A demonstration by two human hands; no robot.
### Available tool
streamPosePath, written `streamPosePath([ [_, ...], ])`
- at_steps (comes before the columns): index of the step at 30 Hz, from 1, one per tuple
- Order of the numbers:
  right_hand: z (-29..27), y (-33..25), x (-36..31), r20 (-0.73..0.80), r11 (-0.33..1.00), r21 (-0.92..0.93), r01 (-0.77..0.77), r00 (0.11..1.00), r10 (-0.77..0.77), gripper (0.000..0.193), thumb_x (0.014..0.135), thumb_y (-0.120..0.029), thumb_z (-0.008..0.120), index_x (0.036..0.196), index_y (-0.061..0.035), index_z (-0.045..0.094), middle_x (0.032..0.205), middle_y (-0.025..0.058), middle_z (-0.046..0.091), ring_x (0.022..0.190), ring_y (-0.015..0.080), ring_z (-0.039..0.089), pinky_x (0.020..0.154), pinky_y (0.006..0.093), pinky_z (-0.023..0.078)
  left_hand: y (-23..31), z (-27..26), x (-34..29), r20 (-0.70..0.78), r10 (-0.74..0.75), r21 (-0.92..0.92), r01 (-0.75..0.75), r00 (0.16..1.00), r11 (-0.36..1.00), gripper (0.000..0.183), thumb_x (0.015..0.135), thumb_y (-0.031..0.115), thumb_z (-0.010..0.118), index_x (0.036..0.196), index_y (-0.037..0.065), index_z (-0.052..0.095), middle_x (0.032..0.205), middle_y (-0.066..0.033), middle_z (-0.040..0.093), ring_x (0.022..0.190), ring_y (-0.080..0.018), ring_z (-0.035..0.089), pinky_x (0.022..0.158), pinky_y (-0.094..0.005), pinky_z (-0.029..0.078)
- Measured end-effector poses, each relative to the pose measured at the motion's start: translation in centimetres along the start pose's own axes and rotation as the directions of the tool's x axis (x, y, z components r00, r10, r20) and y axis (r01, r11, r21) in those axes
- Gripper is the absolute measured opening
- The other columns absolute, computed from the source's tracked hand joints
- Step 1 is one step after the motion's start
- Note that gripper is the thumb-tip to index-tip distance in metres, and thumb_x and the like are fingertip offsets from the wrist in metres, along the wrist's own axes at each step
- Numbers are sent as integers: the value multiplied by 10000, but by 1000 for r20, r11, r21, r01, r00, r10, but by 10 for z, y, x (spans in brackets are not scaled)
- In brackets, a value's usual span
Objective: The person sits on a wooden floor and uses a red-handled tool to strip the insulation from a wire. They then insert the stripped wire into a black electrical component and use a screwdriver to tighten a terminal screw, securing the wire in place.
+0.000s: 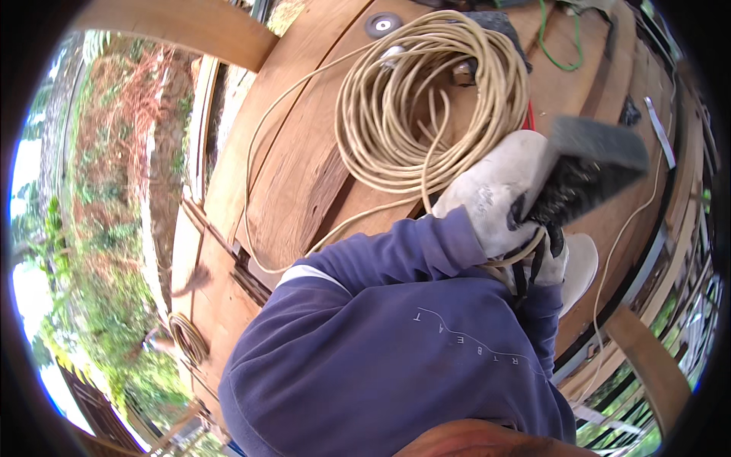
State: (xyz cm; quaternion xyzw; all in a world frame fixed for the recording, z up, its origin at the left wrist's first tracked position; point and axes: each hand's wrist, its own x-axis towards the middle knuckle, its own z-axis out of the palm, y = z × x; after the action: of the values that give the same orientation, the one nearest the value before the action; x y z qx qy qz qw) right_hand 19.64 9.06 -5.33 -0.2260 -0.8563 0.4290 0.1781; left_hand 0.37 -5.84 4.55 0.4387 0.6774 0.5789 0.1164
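Note:
Both of my hands meet low at the right of centre, in pale gloves with dark patches, at the ends of my blue sleeves. My left hand (493,222) is closed at the near end of a dark grey block-shaped thing (598,152), blurred, with a black, shiny underside; its kind cannot be made out. Just beside it, my right hand (554,263) is closed at a bend of beige cord (525,254); its fingers are partly hidden. Beyond the hands lies a large coil of beige cord (365,126), with one loose length looping out to the left.
Wooden planks (282,206) form the surface. A dark round disc (383,25) and green cord (576,49) lie at the far side. On the right are a pale strip (659,133) and a thin cable (620,228); a smaller coil (188,339) lies left. Wooden beams (190,27) cross the edges.

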Motion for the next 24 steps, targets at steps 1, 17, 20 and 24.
streamPosePath([
  [1, 3, -3, 14, 10, 988, -102, 119, 993, -118, 249, 986, -119, 538, 1154, 47, 617, 981, 135, 681, 778, 199, 685, 684, 332, 549, 3, 3, -10, 1, 5, -3, -5, 1000, 1000, 338, 759, 74, 726, 1093, 45, 688, 1055, -168, 666, 947, -367, 636, 867, -419, 514],
  [17, 13, -13, 18, -6, 933, 160, -323, 945, 328, 196, 993, -89, 562, 1118, 40, 639, 854, 49, 657, 751, 117, 613, 697, 273, 505, -102, -120, 12, -395, -469, -530, 221, 790, 818, 375, 840, -165, 655, 1199, -72, 603, 1090, -178, 696, 892, -229, 717, 770, -295, 621],
  [20, 6, -50, 23, 3, 901, 185, -392, 917, 398, 199, 993, -72, 546, 1130, 37, 641, 864, 42, 655, 763, 118, 608, 709, 267, 503, -105, -115, 19, -368, -492, -512, 270, 790, 816, 377, 861, -173, 619, 1218, -56, 591, 1099, -175, 688, 924, -238, 716, 789, -312, 629],
  [24, 16, -68, 29, -100, 962, 154, -224, 965, 241, 235, 984, -22, 522, 1181, 31, 639, 891, 44, 661, 745, 109, 595, 705, 254, 503, -116, -110, 22, -306, -524, -646, 231, 795, 727, 450, 861, -173, 617, 1286, -41, 544, 1147, -176, 671, 966, -263, 716, 800, -321, 632],
])
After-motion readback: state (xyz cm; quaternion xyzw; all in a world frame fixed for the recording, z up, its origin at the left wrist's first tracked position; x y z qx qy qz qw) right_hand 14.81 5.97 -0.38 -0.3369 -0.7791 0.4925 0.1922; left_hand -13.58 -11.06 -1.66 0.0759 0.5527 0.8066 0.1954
